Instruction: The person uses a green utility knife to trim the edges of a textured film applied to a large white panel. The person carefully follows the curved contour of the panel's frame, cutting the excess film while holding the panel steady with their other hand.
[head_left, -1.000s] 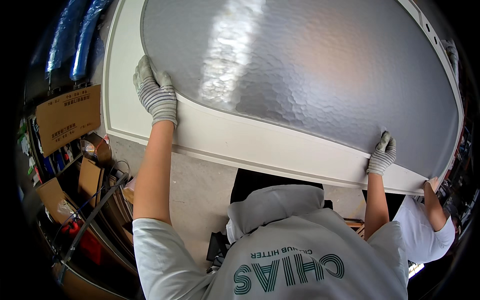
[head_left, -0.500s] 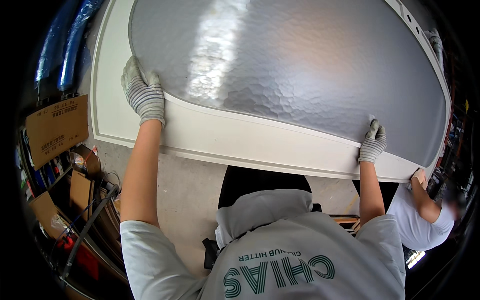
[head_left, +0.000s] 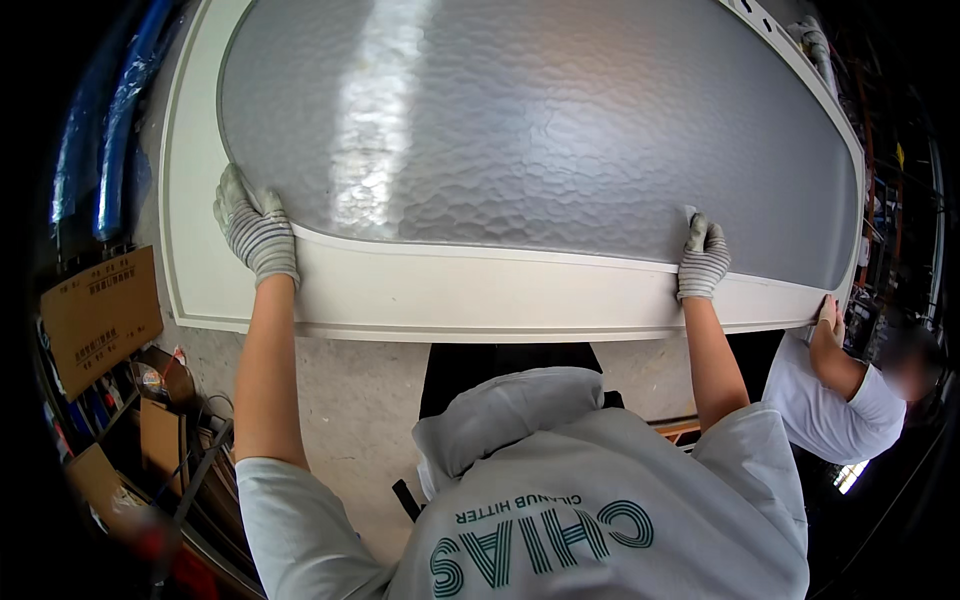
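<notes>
A large white-framed panel (head_left: pixel 450 285) with a pane of textured grey glass (head_left: pixel 560 140) lies before me. My left hand (head_left: pixel 257 225), in a grey-white striped glove, rests on the frame at the lower left curve of the pane. Its fingers are stretched out along the inner edge. My right hand (head_left: pixel 703 258), gloved the same way, is at the pane's lower edge towards the right. Thumb and fingers pinch a small whitish piece (head_left: pixel 690 212) whose kind I cannot make out. That hand's heel lies over the frame.
At the right, another person (head_left: pixel 825 400) in a white shirt has a hand (head_left: pixel 832 315) at the panel's corner. Blue plastic-wrapped rolls (head_left: pixel 120 130) stand at the far left. Below them are a cardboard box (head_left: pixel 100 320) and a shelf with cardboard pieces (head_left: pixel 165 440) and cables.
The panel has shifted left and turned slightly in view, its near edge now nearly level. Both hands appear further left in view, staying at about the same places on the panel.
</notes>
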